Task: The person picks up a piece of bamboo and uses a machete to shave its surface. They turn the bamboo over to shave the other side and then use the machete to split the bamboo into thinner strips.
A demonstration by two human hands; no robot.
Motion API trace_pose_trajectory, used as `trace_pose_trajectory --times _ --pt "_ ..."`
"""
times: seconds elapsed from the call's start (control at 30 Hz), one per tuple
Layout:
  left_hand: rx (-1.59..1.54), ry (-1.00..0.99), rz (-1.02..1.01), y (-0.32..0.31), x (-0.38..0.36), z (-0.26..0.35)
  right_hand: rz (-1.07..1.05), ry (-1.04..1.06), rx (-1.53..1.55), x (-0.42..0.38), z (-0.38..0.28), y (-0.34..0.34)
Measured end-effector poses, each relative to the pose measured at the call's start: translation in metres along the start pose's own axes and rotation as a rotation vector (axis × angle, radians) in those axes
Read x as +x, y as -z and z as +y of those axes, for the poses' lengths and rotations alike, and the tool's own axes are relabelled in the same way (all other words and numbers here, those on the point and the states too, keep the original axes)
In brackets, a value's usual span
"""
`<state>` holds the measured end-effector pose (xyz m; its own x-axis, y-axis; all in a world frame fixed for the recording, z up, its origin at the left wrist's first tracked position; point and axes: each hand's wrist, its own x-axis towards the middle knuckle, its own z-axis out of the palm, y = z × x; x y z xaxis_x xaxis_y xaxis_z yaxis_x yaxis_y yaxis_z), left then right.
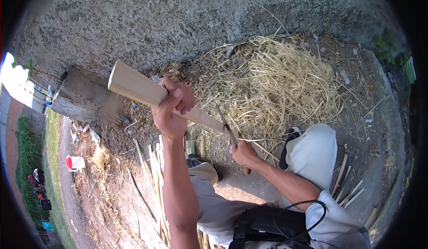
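My left hand is wrapped round a pale, flat-sided wooden piece, which runs from upper left down to the right. In my right hand is a knife with a narrow dark blade; the blade lies across the lower right end of the wood, and a bit of its handle shows below the fist. Beyond the blade a large heap of pale shavings covers the ground.
A rough wall stands behind the heap. A cut log is at the left. Long split strips lie left of my legs, more strips at the right. A red and white jug stands far left.
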<state>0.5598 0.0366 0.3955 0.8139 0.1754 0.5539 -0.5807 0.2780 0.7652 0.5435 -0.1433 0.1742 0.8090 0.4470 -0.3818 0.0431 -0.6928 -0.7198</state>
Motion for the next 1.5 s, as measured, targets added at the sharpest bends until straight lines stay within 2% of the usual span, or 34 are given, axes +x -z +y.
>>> trace_pose_trajectory --times 0.1,0.13,0.23,0.27,0.37,0.43,0.53,0.63,0.73,0.83,0.9,0.97,1.07,1.17,1.27,1.37,1.43,1.47,1.5 --pt "0.011 0.045 0.003 0.002 0.002 -0.004 -0.017 0.108 0.206 -0.017 -0.040 0.047" --pt "0.047 0.048 0.020 -0.005 0.003 -0.004 -0.081 0.082 0.162 -0.031 -0.066 0.074" --pt "0.077 0.066 0.059 -0.017 0.004 -0.007 0.086 0.322 0.388 -0.051 -0.083 0.081" --pt "0.081 0.054 0.028 -0.020 0.004 -0.007 0.137 0.366 0.317 -0.051 -0.081 0.077" --pt "0.103 0.006 0.007 -0.018 0.004 -0.014 0.145 0.217 0.177 -0.015 -0.010 -0.001" --pt "0.044 0.027 0.017 -0.012 0.003 -0.012 -0.157 -0.168 -0.006 0.012 0.039 -0.018" --pt "0.063 0.036 0.010 -0.015 0.010 -0.010 -0.294 -0.305 0.108 0.004 0.015 0.005" --pt "0.078 0.017 0.059 -0.012 0.007 -0.016 0.042 0.037 0.195 -0.010 -0.017 0.024" --pt "0.076 -0.003 0.089 -0.027 0.010 -0.015 0.142 0.303 0.318 -0.026 -0.055 0.050" --pt "0.060 0.024 0.067 -0.028 0.009 -0.019 0.271 0.291 0.322 -0.004 -0.006 -0.008" --pt "0.057 0.004 0.079 -0.022 0.008 -0.016 0.007 -0.078 0.135 0.015 0.045 -0.031" --pt "0.046 0.003 0.089 -0.020 0.009 -0.012 -0.142 -0.248 0.027 0.022 0.059 -0.033" --pt "0.049 0.005 0.172 -0.029 0.005 -0.012 -0.173 -0.315 0.313 0.012 0.002 0.013" --pt "0.206 -0.054 0.269 -0.037 0.011 -0.015 0.130 0.161 0.343 -0.004 -0.035 0.035" --pt "0.362 -0.139 0.354 -0.038 0.011 -0.021 0.168 0.253 0.324 -0.020 -0.052 0.038" --pt "0.382 -0.142 0.411 -0.040 0.009 -0.019 0.155 0.149 0.106 0.006 0.037 -0.045" --pt "0.382 -0.157 0.413 -0.030 0.007 -0.019 0.013 0.004 -0.107 0.029 0.106 -0.078" --pt "0.410 -0.170 0.405 -0.028 0.007 -0.018 -0.061 -0.070 -0.206 0.036 0.119 -0.088" --pt "0.395 -0.170 0.402 -0.027 0.010 -0.017 -0.043 -0.129 -0.085 0.034 0.099 -0.079"
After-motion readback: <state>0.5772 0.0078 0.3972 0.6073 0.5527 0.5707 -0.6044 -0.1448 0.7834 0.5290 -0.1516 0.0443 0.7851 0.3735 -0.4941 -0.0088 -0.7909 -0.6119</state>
